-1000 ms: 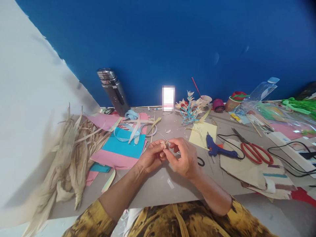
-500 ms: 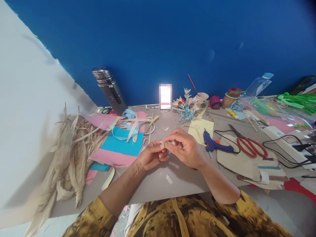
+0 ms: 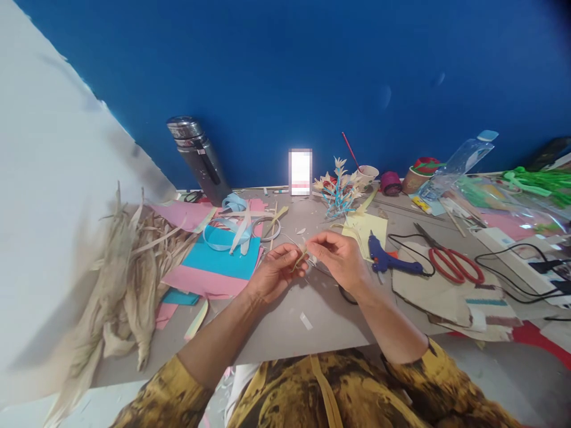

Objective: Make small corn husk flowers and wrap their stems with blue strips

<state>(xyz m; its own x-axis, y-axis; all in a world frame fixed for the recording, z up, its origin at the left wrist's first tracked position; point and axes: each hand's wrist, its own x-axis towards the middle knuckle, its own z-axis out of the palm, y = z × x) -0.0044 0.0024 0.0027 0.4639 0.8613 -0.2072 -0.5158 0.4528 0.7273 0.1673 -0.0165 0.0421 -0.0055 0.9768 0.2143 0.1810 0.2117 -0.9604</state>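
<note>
1. Yellowish strip (image 3: 301, 260) sat above the bench (image 3: 276, 340), pinched by the left hand (image 3: 274, 273).
2. The right hand (image 3: 342, 258) was close beside it, its grip unclear.
3. Light, steady support suited its thinness.

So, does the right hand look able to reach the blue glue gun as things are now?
Probably yes. The blue glue gun lies just beside the right hand, and nothing seems to stand between them. However, its fingertips are close to the small pale piece in the left hand.
</note>
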